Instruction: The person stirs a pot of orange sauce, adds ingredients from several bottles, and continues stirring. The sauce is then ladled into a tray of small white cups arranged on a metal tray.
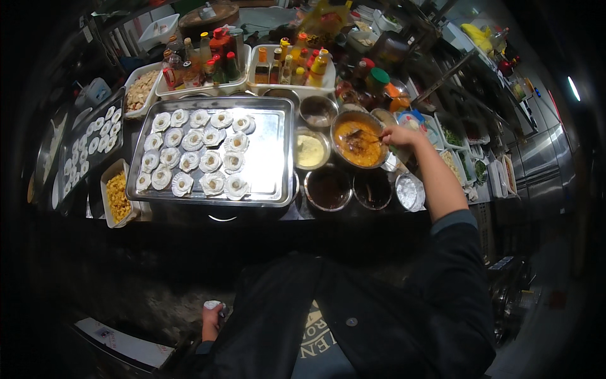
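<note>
My right hand grips the handle of a spoon, whose bowl end rests in chunky orange sauce. A round metal bowl holds this sauce. Down by my side, my left hand is closed around a crumpled white thing, perhaps a cloth; its exact kind is unclear. To the left of the sauce lies a large metal tray with rows of scallops on their shells, each topped with pale noodle-like strands. The tray's right part is bare metal and shines brightly.
A bowl of pale yellow paste sits between tray and sauce. Dark sauces fill two bowls nearer me. Bottles crowd white bins behind. At left are a yellow-filled tub and a second scallop tray.
</note>
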The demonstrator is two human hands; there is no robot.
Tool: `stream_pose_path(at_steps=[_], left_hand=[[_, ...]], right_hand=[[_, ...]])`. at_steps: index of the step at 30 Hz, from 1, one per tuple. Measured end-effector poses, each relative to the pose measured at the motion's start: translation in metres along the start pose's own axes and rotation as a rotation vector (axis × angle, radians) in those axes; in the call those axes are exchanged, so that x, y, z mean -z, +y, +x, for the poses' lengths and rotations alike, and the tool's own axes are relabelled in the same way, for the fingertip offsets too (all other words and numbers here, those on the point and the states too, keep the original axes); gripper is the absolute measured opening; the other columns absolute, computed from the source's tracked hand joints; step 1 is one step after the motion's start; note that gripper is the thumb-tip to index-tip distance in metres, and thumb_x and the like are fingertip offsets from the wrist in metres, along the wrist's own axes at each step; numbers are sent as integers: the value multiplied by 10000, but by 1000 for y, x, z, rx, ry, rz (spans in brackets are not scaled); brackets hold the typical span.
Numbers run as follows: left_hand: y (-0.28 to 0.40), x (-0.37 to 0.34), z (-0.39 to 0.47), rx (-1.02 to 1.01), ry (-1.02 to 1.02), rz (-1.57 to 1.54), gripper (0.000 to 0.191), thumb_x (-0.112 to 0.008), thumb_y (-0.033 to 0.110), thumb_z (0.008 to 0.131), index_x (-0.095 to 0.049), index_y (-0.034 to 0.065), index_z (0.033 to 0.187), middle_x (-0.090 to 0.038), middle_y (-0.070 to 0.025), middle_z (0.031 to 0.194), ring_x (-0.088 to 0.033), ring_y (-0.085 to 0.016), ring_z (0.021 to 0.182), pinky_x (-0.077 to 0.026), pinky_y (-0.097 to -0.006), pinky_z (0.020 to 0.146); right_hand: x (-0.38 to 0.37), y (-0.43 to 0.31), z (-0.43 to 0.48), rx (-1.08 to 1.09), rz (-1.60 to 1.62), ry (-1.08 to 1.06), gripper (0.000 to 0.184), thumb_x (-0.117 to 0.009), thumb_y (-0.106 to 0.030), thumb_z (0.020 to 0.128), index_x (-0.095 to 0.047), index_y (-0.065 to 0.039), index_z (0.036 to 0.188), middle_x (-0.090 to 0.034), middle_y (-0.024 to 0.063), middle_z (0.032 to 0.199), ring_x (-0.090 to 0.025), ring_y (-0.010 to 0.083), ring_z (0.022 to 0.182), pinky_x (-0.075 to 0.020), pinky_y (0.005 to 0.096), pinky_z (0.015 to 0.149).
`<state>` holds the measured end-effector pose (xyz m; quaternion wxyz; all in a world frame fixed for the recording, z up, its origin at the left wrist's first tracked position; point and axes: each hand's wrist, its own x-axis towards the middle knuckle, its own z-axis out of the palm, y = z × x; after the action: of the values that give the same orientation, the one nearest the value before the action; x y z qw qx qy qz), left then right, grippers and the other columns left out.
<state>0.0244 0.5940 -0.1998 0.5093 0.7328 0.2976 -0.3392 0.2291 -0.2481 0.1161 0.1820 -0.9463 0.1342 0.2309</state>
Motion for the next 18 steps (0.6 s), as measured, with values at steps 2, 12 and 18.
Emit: stream_pose_path(at_steps=[2, 12, 18], left_hand=[[-28, -8, 12, 52, 20, -81, 437, -791, 90, 750, -579, 39, 1129, -669, -102, 1026, -651, -236, 865, -529, -400, 717], [74, -18, -1, -42, -12, -72, 352, -762, 58, 775, -582, 57, 1076, -667, -77, 966, -655, -244, 817, -539, -406, 663], [107, -1, 21, -29, -74, 91, 395, -788, 70, 757, -592, 73, 1100, -670, -72, 973, -658, -222, 852, -548, -398, 648]], right_hand=[[-1, 5, -9, 29, 149, 5, 263, -632, -175, 896, -686, -47, 1120, -721, 81, 1002, -664, 187, 935, -512, 332, 850], [-16, -4, -65, 107, 424, 183, 239, -606, -162, 942, -642, -29, 1137, -680, 53, 986, -625, 140, 893, -500, 299, 828], [-10, -28, -85, 211, 944, 490, 190, -542, -127, 997, -603, -55, 1162, -640, 30, 954, -608, 111, 844, -508, 271, 762]])
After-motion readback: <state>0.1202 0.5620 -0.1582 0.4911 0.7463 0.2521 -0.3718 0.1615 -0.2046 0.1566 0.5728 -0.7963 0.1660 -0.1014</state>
